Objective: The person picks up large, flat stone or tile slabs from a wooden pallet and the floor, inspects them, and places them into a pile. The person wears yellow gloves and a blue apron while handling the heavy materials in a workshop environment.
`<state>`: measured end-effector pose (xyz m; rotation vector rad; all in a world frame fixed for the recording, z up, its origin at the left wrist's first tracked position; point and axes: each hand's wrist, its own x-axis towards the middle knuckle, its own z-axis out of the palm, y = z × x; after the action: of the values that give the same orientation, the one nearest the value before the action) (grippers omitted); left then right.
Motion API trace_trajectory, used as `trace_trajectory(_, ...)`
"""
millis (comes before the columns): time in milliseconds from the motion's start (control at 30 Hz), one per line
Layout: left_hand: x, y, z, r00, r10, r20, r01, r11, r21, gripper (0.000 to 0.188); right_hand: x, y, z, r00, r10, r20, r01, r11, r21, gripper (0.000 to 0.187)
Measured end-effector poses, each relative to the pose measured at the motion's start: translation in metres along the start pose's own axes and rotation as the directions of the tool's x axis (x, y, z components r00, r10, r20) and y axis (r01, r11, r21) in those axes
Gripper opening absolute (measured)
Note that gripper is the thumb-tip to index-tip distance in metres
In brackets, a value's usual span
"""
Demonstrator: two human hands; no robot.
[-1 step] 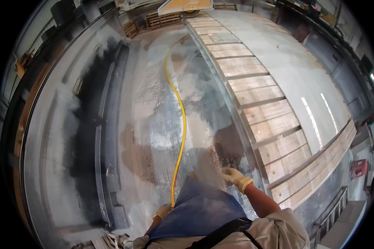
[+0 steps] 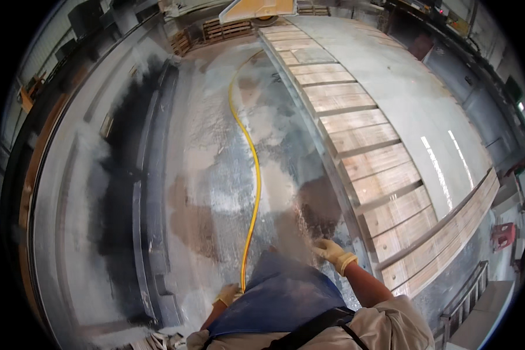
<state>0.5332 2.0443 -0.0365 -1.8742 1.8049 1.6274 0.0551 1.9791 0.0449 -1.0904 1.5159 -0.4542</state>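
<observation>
A yellow hose point(image 2: 256, 175) snakes across the wet, streaked floor point(image 2: 224, 186) from the far end down to my left hand point(image 2: 230, 293). That hand, in a pale yellow glove, is closed on the hose beside the blue apron point(image 2: 286, 291). My right hand point(image 2: 331, 252), gloved the same way, reaches out past the apron's right side with its fingers closed. What they hold is hidden. A blurred spray or mist shows just ahead of the fingers, over the brownish wet patch point(image 2: 318, 204).
Right of me runs a long platform topped with wooden planks point(image 2: 376, 157), carrying a large pale slab point(image 2: 402, 99). Dark metal rails point(image 2: 151, 175) line the left. A yellow machine with a round blade point(image 2: 259, 10) and wooden pallets point(image 2: 227, 29) stand at the far end. A red crate point(image 2: 503, 235) lies right.
My left hand has come up slightly and shows more beside the apron. My right hand stays nearly in place. The whole view has shifted very little.
</observation>
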Motion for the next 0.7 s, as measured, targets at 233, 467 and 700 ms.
trace_trajectory(233, 0.209, 0.061, -0.2, 0.974, -0.096, -0.204, -0.018, 0.87, -0.493, 0.056, 0.072, -0.054, -0.045, 0.972, 0.095, -0.216, -0.062, 0.985, 0.158, 0.076)
trace_trajectory(467, 0.32, 0.202, -0.31, 0.992, -0.007, -0.127, -0.039, 0.933, -0.359, 0.052, 0.222, -0.12, -0.132, 0.931, 0.054, -0.362, 0.087, 0.928, 0.362, 0.068)
trace_trajectory(700, 0.381, 0.233, -0.349, 0.989, -0.146, 0.006, 0.13, 0.854, -0.503, 0.05, 0.422, -0.233, -0.247, 0.861, -0.083, -0.501, 0.277, 0.904, 0.325, 0.065)
